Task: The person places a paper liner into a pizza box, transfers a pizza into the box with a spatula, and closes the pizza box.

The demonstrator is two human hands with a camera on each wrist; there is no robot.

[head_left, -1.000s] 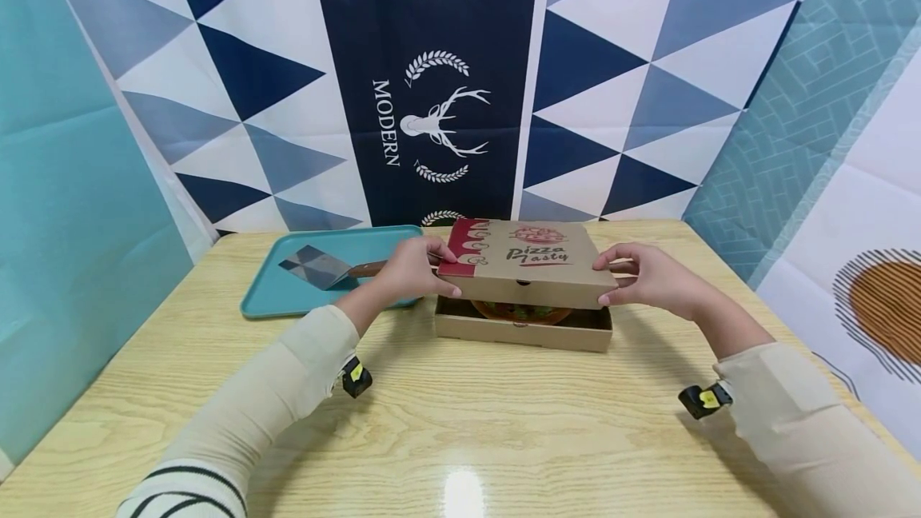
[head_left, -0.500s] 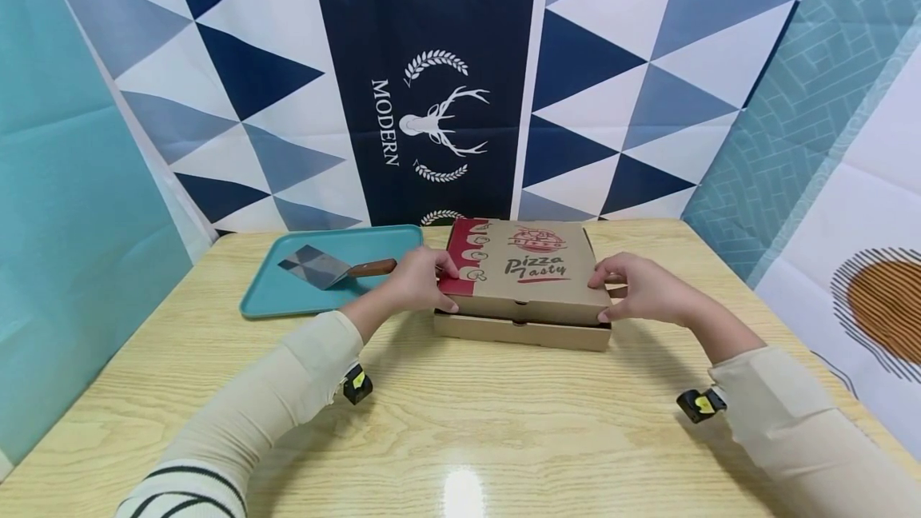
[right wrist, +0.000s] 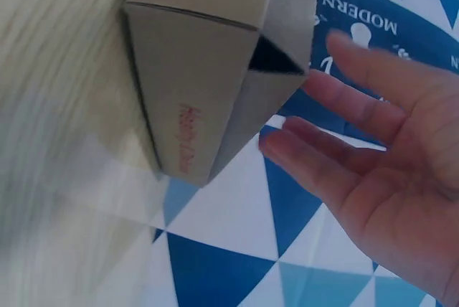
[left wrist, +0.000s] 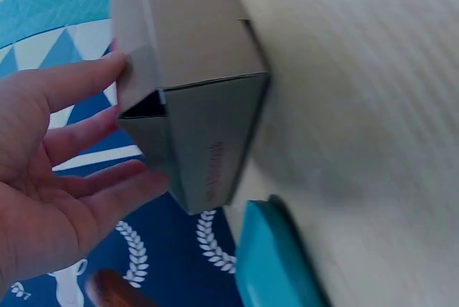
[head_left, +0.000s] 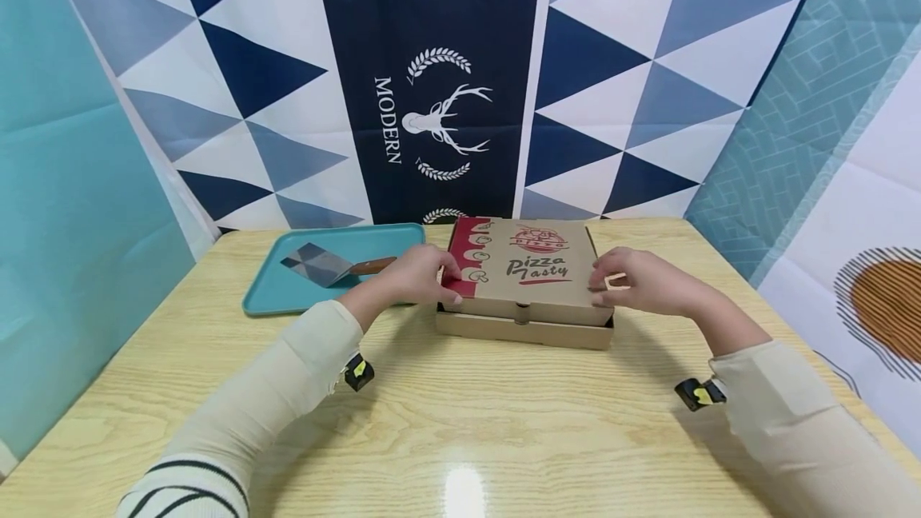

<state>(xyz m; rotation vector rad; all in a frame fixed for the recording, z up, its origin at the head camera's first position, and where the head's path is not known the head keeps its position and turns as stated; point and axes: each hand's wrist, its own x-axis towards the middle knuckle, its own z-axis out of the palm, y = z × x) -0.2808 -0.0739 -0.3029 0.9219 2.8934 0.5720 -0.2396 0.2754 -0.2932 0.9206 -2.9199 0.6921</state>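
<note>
A cardboard pizza box with a red printed strip sits toward the back of the table, its lid lowered over the base. The base's front wall still shows below the lid's front flap. At the left front corner is my left hand; its fairly straight fingers touch the lid's edge and side, as the left wrist view shows. Beside the right front corner, my right hand has loosely spread fingers. In the right wrist view these fingers lie close to the box side, gripping nothing. The box's inside is hidden.
A teal tray stands left of the box. On it lies a metal pizza server, its wooden handle reaching toward my left hand. A patterned cloth backdrop hangs behind the wooden table.
The lid came down from a raised position, hiding the food that showed in the base. Both thumbs have since lifted from the lid's front, and the hands have loosened.
</note>
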